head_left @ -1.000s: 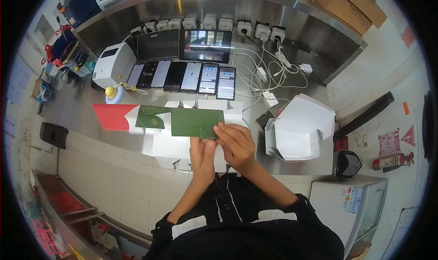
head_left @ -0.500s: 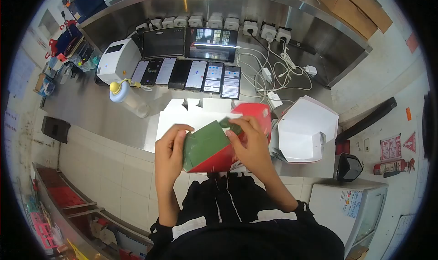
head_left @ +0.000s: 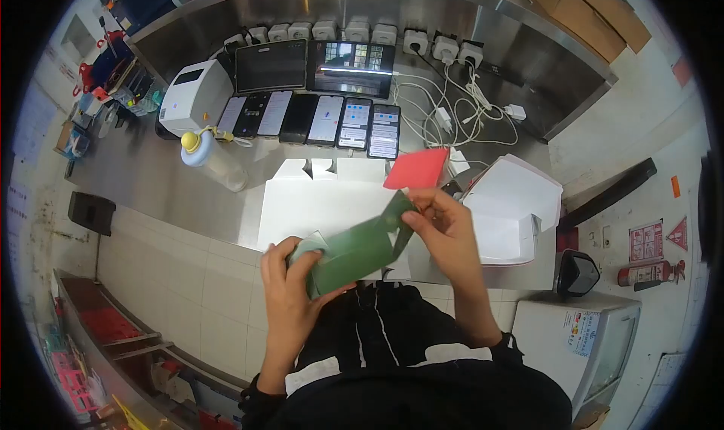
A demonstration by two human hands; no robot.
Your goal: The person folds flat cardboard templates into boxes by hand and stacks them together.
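A folding carton [head_left: 351,250], green on the side facing me with a red flap [head_left: 416,169] at its far end, is held above the steel counter's front edge. My left hand [head_left: 290,285] grips its left end, thumb on the green face and fingers at a pale flap. At the right end, my right hand [head_left: 445,222] pinches a raised green end flap between thumb and fingers. Beneath the carton lies a flat white cardboard blank [head_left: 298,204] with notched tabs. An open box [head_left: 490,226] with a white inside stands right of my right hand.
Several phones [head_left: 324,119] lie in a row before two tablets [head_left: 351,69]. A white label printer [head_left: 197,98] and a yellow-capped bottle [head_left: 213,162] stand at left. White charging cables [head_left: 471,113] tangle at right, below a row of plugs.
The carton has turned so its green side shows lengthwise and its red side is mostly hidden. My right hand has moved right, and the end flap now stands up more.
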